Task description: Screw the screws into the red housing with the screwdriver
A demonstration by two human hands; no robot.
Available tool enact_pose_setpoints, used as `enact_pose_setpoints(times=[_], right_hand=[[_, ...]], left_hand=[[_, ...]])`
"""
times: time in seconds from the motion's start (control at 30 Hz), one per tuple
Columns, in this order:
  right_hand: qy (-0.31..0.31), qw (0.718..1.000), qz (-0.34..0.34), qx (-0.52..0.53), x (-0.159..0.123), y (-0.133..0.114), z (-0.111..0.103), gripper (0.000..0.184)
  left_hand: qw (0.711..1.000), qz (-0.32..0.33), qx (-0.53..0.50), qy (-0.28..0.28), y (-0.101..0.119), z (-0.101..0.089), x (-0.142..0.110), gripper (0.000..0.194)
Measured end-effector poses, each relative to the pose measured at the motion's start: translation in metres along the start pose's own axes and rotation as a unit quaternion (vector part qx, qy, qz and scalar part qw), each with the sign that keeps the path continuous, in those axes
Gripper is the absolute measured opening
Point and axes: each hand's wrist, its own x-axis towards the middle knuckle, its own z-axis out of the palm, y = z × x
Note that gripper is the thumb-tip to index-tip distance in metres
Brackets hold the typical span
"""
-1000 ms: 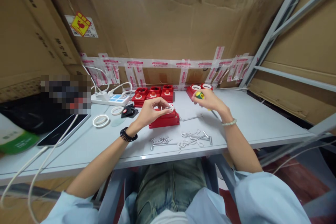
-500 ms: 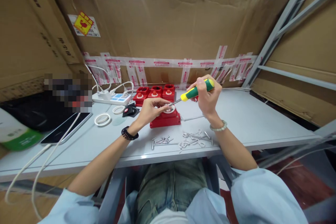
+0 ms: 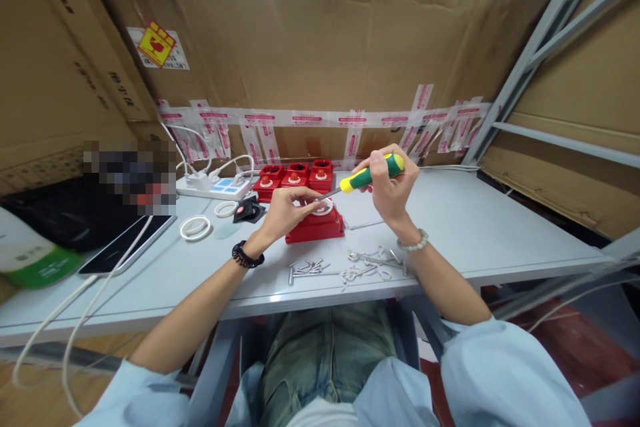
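My right hand (image 3: 393,195) is wrapped round the green and yellow handle of a screwdriver (image 3: 356,180), its shaft slanting down to the left. The tip is at the fingers of my left hand (image 3: 286,212), which is closed in a pinch over a red housing (image 3: 315,232). What those fingertips hold, if anything, is too small to make out. On top of the housing a white ring (image 3: 326,208) shows partly, the rest hidden by my left fingers. Close behind stand three similar red units (image 3: 295,177), each with a round red knob.
Loose screws (image 3: 313,267) and several metal hooks or keys (image 3: 373,267) lie along the front edge. White rings (image 3: 195,228), a black part (image 3: 249,210) and a power strip (image 3: 210,188) are to the left. Cardboard (image 3: 320,47) walls the back; a tablet (image 3: 125,247) lies far left.
My right hand and the screwdriver have shifted slightly to the left, the tip now a little further under my left fingertips. My left hand and the red housing have hardly moved.
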Motion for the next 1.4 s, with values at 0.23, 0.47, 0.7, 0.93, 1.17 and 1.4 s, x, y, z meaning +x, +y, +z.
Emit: enact_pose_setpoints(times=[0.23, 0.47, 0.7, 0.93, 1.17, 1.4], right_hand=[[-0.017, 0.999, -0.033, -0.025, -0.003, 0.003, 0.0, 0.029], [-0.066, 0.989, -0.091, -0.092, -0.011, 0.003, -0.001, 0.025], [-0.011, 0.999, -0.022, -0.037, -0.004, 0.004, 0.0, 0.03], [0.101, 0.987, 0.126, 0.009, 0.025, 0.022, -0.015, 0.034], [0.207, 0.93, 0.3, 0.043, 0.05, 0.054, -0.048, 0.027], [0.18, 0.905, 0.376, 0.087, 0.04, 0.061, -0.043, 0.027]], left_hand=[[1.0, 0.017, 0.01, -0.011, 0.0, -0.001, 0.0, 0.022], [0.998, 0.045, 0.042, -0.025, -0.003, -0.003, 0.001, 0.02], [0.994, 0.083, 0.045, -0.049, -0.001, -0.007, 0.003, 0.024], [0.977, 0.07, 0.163, -0.114, -0.006, -0.012, 0.0, 0.084], [0.953, 0.051, 0.181, -0.237, -0.016, -0.02, 0.004, 0.072], [0.984, 0.02, 0.139, -0.109, -0.003, -0.054, 0.011, 0.075]])
